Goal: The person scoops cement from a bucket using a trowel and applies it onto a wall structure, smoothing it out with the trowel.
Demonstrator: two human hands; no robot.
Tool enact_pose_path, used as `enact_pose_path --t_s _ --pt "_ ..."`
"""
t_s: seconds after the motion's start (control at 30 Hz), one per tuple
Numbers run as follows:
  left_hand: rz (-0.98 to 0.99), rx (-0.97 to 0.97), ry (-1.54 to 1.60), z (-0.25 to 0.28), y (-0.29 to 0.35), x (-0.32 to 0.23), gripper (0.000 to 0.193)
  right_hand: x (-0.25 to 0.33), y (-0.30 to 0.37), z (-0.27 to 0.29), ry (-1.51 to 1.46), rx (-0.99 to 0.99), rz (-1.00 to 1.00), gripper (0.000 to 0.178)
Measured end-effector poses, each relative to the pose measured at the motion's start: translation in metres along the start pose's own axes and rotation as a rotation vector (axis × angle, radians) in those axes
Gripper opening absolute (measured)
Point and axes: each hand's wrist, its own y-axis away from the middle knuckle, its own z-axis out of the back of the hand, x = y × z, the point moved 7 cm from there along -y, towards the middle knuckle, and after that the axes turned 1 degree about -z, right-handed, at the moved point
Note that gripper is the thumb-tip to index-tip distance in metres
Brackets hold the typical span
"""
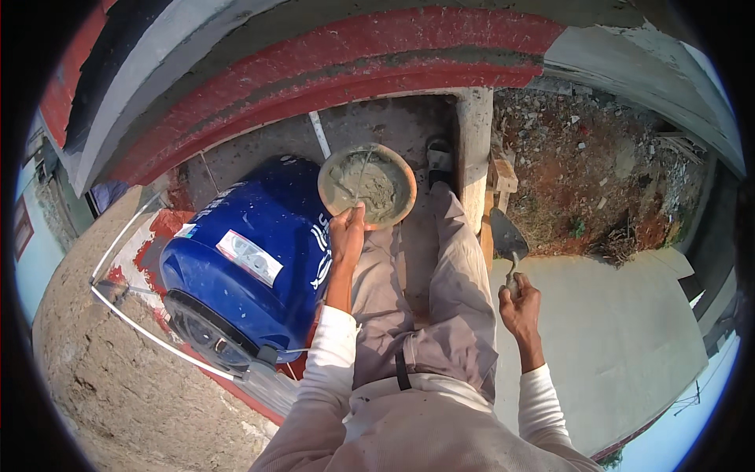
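Note:
My left hand (347, 234) grips the near rim of a round, shallow bowl (329, 206) and holds it out in front of me. Wet grey mortar (370, 185) lies inside, its surface uneven. In my right hand (521, 308), the fingers are wrapped round the handle of a trowel (507, 234). Its dark blade points away from me, to the right of my leg and apart from the bowl. Some grey mortar or dirt coats the trowel's handle.
A large blue plastic tank (244, 244) with a dark lid stands at my left. Ahead runs a red and grey wall ledge (354, 59). A pale post (474, 149) rises beside my right foot. Rubble ground (582, 173) and a grey slab (605, 330) lie to the right, lower down.

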Motion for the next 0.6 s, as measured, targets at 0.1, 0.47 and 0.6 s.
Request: enact_pose_path --t_s 0.1,0.47,0.6 --pt "0.006 -0.064 0.079 -0.04 -0.071 0.047 0.037 0.017 -0.033 -0.043 0.178 -0.034 0.166 0.034" --pt "0.162 -0.068 0.155 -0.103 -0.226 0.173 0.054 0.059 -0.235 -0.232 0.71 0.105 0.43 0.044" --pt "0.171 0.038 0.147 -0.101 -0.236 0.179 0.052 0.075 -0.288 -0.266 0.93 0.159 0.479 0.047"
